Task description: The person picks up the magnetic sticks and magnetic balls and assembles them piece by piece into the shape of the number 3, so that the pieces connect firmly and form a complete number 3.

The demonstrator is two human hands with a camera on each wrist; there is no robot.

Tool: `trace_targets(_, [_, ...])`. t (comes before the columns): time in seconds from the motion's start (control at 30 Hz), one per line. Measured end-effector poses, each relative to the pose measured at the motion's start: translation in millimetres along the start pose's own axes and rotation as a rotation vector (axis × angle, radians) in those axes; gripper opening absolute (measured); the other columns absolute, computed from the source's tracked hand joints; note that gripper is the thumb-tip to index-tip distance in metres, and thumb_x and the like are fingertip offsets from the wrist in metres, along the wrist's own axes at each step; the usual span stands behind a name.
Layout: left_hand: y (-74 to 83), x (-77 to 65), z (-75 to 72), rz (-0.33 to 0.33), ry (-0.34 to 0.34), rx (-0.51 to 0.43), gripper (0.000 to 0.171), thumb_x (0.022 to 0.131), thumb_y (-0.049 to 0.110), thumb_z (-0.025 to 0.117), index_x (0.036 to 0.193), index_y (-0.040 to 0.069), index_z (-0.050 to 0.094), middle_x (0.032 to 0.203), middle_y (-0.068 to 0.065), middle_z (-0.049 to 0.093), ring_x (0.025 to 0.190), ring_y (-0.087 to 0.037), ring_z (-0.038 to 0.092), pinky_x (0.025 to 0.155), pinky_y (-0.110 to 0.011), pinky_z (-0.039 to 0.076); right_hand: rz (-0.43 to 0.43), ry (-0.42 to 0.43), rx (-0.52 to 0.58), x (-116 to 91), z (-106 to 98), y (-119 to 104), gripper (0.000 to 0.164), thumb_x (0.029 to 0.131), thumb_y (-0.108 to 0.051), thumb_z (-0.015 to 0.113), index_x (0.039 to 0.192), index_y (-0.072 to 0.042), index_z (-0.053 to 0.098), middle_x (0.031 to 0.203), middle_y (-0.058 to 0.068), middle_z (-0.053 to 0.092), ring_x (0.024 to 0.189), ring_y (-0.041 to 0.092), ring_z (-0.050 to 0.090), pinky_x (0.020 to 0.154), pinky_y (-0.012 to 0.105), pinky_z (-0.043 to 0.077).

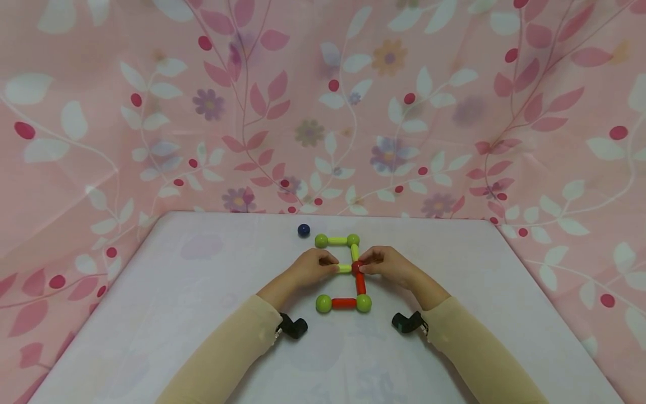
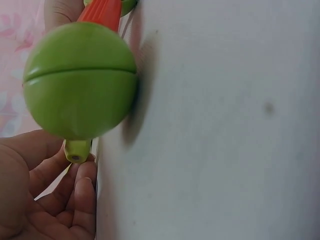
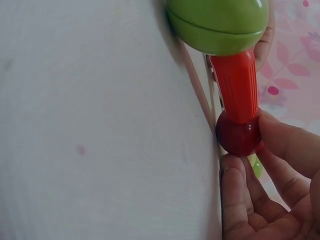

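Balls and rods joined on the table form a shape open to the left. At its middle right sits a red ball (image 1: 356, 267), which my right hand (image 1: 387, 265) pinches between thumb and fingers; the right wrist view shows the red ball (image 3: 239, 134) in that grip. My left hand (image 1: 313, 266) pinches a short yellow-green rod (image 1: 345, 269), whose right end meets the red ball. In the left wrist view that rod's end (image 2: 76, 153) shows at the fingertips, partly behind a large green ball (image 2: 80, 82). A red rod (image 1: 360, 284) runs from the red ball to the near-right green ball (image 1: 364, 303).
Another red rod (image 1: 344, 303) links the near green balls, including the left one (image 1: 324, 303). At the far side, a yellow-green rod (image 1: 337, 240) joins two green balls. A dark blue ball (image 1: 304, 230) lies apart at back left. Floral cloth (image 1: 313, 112) hangs behind the white table (image 1: 212, 280).
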State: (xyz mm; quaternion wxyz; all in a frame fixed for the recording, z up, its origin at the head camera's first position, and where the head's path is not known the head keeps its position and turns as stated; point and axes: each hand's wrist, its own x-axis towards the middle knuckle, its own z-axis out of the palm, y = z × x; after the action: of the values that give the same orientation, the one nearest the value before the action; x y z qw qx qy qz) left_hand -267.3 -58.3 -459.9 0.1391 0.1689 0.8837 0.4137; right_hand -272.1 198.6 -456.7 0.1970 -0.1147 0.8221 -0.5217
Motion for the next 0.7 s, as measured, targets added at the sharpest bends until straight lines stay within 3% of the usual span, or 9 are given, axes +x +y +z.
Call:
trace_targets(0.3, [-2.5, -3.7, -5.8, -0.014, 0.038, -0.005, 0.017, 0.097, 0.028, 0.068, 0.108, 0.017, 0.074, 0.1, 0.005, 0.067, 0.095, -0.014, 0.059, 0.088, -0.033, 0.05, 0.026, 0.001, 0.012, -1, 0, -2, 0.023, 0.091, -0.011, 0.075, 0.111, -0.003, 0.068, 0.106, 0.007, 0.07, 0.097, 0.02, 0.063, 0.087, 0.032, 0.051])
trace_targets(0.53, [-7.4, -2.2, -16.1, 0.001, 0.185, -0.002, 0.015, 0.097, 0.023, 0.068, 0.107, 0.014, 0.074, 0.099, 0.002, 0.07, 0.094, -0.015, 0.062, 0.087, -0.034, 0.051, 0.046, 0.002, 0.008, 1, 0, -2, 0.023, 0.09, -0.01, 0.075, 0.111, -0.003, 0.067, 0.106, 0.006, 0.07, 0.097, 0.02, 0.062, 0.086, 0.031, 0.051])
trace_targets(0.7, [-10.2, -2.5, -22.7, -0.009, 0.285, -0.033, 0.014, 0.097, 0.021, 0.067, 0.106, 0.012, 0.073, 0.098, 0.001, 0.069, 0.092, -0.016, 0.061, 0.079, -0.032, 0.052, 0.046, 0.005, 0.003, 1, 0, -1, 0.023, 0.091, -0.01, 0.075, 0.111, -0.003, 0.067, 0.107, 0.008, 0.069, 0.097, 0.021, 0.061, 0.086, 0.031, 0.05])
